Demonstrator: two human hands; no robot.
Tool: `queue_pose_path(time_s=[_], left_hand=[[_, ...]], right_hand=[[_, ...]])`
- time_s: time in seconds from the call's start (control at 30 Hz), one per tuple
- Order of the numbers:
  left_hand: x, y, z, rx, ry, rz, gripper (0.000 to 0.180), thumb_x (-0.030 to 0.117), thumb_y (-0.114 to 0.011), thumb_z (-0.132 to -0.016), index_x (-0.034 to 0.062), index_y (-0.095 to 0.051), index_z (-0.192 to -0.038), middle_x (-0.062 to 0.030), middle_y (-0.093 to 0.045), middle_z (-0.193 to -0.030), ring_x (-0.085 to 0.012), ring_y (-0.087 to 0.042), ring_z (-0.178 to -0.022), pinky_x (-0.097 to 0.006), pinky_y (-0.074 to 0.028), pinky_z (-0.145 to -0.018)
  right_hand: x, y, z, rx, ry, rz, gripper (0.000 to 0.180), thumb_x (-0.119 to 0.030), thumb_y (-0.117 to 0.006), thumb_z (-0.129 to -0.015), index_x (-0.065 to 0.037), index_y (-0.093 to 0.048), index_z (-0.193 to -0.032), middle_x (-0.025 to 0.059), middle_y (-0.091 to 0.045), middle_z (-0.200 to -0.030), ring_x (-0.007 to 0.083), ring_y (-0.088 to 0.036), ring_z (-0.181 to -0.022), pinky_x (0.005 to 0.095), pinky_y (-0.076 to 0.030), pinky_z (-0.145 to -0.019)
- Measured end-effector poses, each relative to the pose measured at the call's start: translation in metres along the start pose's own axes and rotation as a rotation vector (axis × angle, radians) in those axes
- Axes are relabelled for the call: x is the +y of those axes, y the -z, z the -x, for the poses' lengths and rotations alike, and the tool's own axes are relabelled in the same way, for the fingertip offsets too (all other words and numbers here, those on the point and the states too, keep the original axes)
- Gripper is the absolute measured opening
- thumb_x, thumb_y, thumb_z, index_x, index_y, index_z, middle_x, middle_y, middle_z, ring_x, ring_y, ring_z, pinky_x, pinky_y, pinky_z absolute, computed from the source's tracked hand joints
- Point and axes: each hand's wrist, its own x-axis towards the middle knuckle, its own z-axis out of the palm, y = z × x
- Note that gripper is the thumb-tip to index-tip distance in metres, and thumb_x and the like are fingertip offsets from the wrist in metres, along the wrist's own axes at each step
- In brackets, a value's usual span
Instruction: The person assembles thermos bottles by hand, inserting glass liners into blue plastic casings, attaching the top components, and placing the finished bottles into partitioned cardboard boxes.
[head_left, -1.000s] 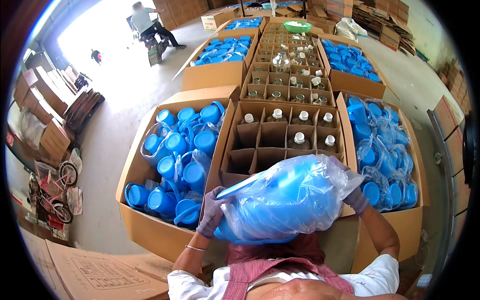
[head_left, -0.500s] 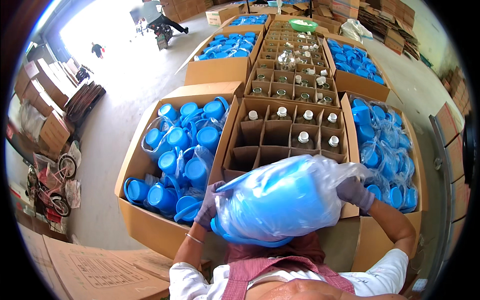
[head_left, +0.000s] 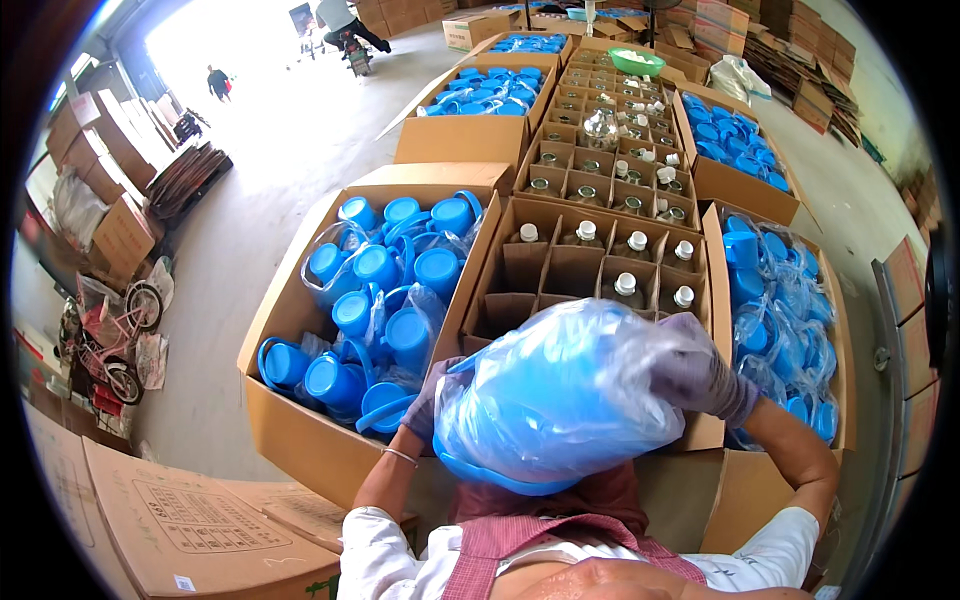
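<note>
A large blue plastic jug, wrapped in a clear plastic bag, lies tilted across the space before my body. My gloved left hand is closed on its left end, by the blue handle. At the other end, my gloved right hand grips the gathered mouth of the bag. Just beyond the jug stands a divided carton. It holds several white-capped glass bottles, and some of its left compartments show no bottle. The jug hides the carton's near part.
Cartons of blue jugs stand on the left and the right. Farther off is another divided carton of bottles, with a green basin at its back. A closed carton sits at the lower left. A person is in the distance.
My right hand has moved inward and slightly left over the bag's gathered end. The jug has turned a little and shifted slightly. The whole view has swung, so the surroundings appear farther right.
</note>
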Motion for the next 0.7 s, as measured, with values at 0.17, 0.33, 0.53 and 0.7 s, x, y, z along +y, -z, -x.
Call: queue_pose_path(time_s=[0.17, 0.33, 0.53, 0.7], left_hand=[[0.008, -0.006, -0.003, -0.138, -0.029, 0.045, 0.027, 0.027, -0.065, -0.096, 0.0013, -0.067, -0.104, -0.0014, -0.068, -0.090, -0.0060, -0.062, -0.078, -0.023, -0.055, -0.071], [-0.003, 0.004, 0.003, 0.086, -0.053, -0.116, 0.021, 0.021, -0.074, -0.089, 0.0048, -0.065, -0.098, 0.0010, -0.066, -0.085, -0.0071, -0.062, -0.072, -0.023, -0.055, -0.067], [0.009, -0.026, 0.039, 0.273, -0.161, -0.280, 0.012, 0.014, -0.074, -0.086, 0.0045, -0.067, -0.085, 0.0017, -0.064, -0.077, -0.0062, -0.054, -0.071, -0.023, -0.047, -0.066], [-0.013, -0.019, 0.050, 0.351, -0.217, -0.187, 0.009, 0.007, -0.071, -0.084, 0.0022, -0.066, -0.090, 0.0012, -0.062, -0.080, -0.0064, -0.056, -0.072, -0.021, -0.048, -0.066]], right_hand=[[0.012, 0.007, -0.025, -0.029, 0.259, 0.042, 0.037, -0.036, -0.069, -0.080, -0.010, -0.064, -0.106, 0.0076, -0.058, -0.105, 0.0321, -0.058, -0.101, 0.0487, -0.045, -0.097], [0.014, -0.027, 0.003, -0.095, -0.098, -0.086, 0.057, -0.038, -0.073, -0.074, -0.005, -0.060, -0.117, 0.0154, -0.057, -0.118, 0.0344, -0.057, -0.103, 0.0448, -0.042, -0.101], [0.068, -0.085, 0.103, -0.238, -0.678, -0.514, 0.049, -0.025, -0.061, -0.093, -0.003, -0.049, -0.135, 0.0135, -0.053, -0.133, 0.0262, -0.052, -0.121, 0.0404, -0.041, -0.108], [0.068, -0.100, 0.072, 0.181, -0.493, -0.979, 0.044, -0.016, -0.058, -0.097, -0.001, -0.048, -0.137, 0.0095, -0.057, -0.128, 0.0198, -0.055, -0.116, 0.0325, -0.045, -0.102]])
